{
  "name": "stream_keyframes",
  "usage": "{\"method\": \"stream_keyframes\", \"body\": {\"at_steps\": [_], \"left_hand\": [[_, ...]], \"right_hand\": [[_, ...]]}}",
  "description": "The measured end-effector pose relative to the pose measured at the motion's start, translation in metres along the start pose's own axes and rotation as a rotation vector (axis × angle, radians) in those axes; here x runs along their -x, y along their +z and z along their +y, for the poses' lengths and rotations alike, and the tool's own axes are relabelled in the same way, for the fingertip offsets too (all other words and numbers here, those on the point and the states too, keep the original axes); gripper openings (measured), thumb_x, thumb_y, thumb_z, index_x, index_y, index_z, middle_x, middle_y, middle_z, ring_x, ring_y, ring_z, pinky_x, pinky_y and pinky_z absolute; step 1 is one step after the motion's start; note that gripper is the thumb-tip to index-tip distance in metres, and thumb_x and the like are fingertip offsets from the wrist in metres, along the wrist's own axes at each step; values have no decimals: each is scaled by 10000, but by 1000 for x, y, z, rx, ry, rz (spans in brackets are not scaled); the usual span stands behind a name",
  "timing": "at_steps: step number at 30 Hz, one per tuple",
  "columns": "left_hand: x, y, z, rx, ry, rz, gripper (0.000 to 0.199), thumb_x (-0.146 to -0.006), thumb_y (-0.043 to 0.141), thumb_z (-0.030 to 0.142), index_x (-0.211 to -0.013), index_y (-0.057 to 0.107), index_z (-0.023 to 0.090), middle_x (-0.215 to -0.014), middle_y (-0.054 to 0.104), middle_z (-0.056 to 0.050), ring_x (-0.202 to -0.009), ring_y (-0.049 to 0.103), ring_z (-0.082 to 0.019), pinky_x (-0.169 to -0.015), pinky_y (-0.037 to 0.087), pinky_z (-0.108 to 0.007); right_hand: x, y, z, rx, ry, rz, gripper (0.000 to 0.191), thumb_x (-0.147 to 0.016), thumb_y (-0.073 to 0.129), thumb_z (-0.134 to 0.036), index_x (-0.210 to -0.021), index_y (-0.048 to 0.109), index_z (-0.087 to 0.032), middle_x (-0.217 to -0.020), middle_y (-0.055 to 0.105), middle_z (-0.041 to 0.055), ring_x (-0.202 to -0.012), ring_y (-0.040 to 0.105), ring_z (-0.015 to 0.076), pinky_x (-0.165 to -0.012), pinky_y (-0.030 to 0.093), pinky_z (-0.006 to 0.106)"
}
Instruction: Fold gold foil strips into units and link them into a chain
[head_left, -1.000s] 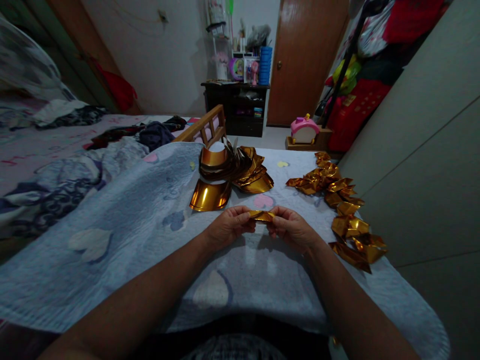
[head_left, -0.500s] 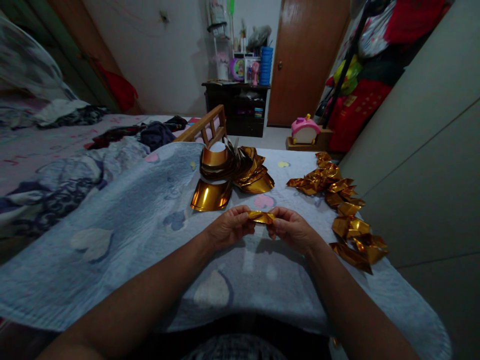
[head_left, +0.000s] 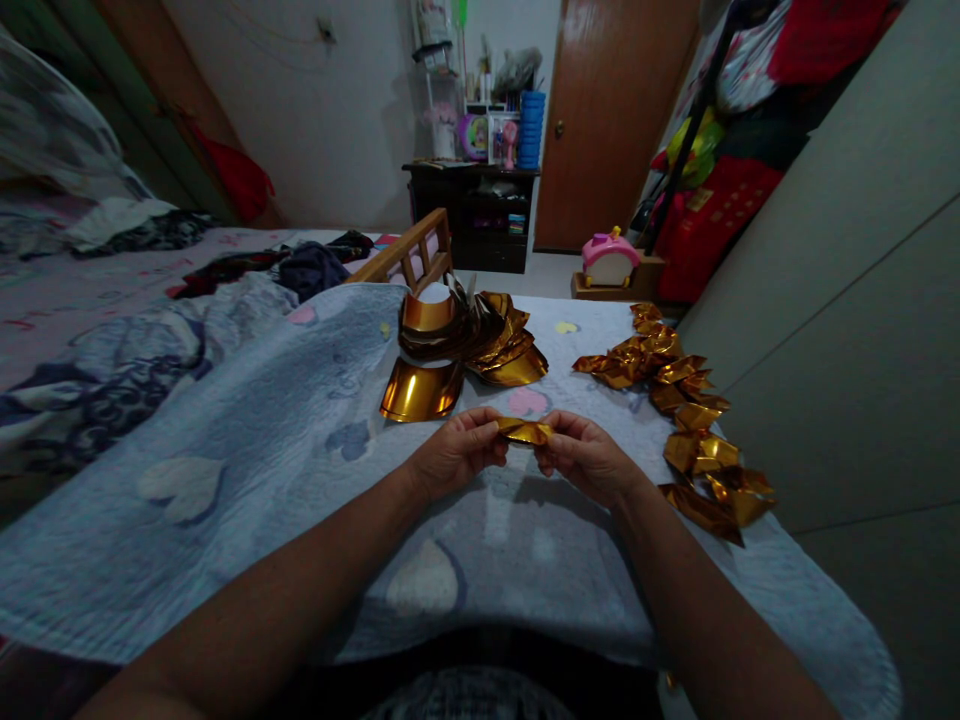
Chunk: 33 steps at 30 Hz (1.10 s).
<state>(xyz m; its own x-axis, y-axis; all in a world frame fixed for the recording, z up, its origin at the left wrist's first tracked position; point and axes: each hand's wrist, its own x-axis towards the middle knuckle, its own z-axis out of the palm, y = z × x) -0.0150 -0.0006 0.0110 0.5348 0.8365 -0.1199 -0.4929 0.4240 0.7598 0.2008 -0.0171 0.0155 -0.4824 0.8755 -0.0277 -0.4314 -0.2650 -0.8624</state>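
Between my hands is a small folded piece of gold foil paper [head_left: 525, 431], held just above the cloth-covered table. My left hand [head_left: 461, 447] pinches its left end between thumb and fingers. On the other end, my right hand [head_left: 581, 450] has a matching pinch. Beyond my left hand lies a fanned stack of gold foil sheets [head_left: 422, 388], some flat and shiny, others curled. Past my right hand, several folded gold foil pieces [head_left: 701, 455] form a winding row along the table's right side.
A pale blue cloth with heart shapes [head_left: 300, 420] covers the table. To the left is a bed with rumpled bedding [head_left: 135, 340], and a wooden rail [head_left: 401, 250] stands behind the stack. A pale cabinet [head_left: 840, 330] borders the right side. Beyond are a pink toy [head_left: 611, 260] and a dark shelf [head_left: 469, 220].
Both hands keep their pinch on the foil piece. It has shifted very slightly to the right and its folded surface looks a little tilted.
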Motion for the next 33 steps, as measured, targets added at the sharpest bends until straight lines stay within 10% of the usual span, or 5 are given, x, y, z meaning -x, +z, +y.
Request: {"method": "stream_keyframes", "body": {"at_steps": [33], "left_hand": [[0,-1,2,2,47,-22,443,-701,886,276,-1095,697,202,-940,738,-25,-666,639,-98,-609,502,-209]], "right_hand": [[-1,-2,2,16,34,78,323,-692,899,-360,-839,674,-181,-743,665,-15,-595,595,91,-570,470,213]]}}
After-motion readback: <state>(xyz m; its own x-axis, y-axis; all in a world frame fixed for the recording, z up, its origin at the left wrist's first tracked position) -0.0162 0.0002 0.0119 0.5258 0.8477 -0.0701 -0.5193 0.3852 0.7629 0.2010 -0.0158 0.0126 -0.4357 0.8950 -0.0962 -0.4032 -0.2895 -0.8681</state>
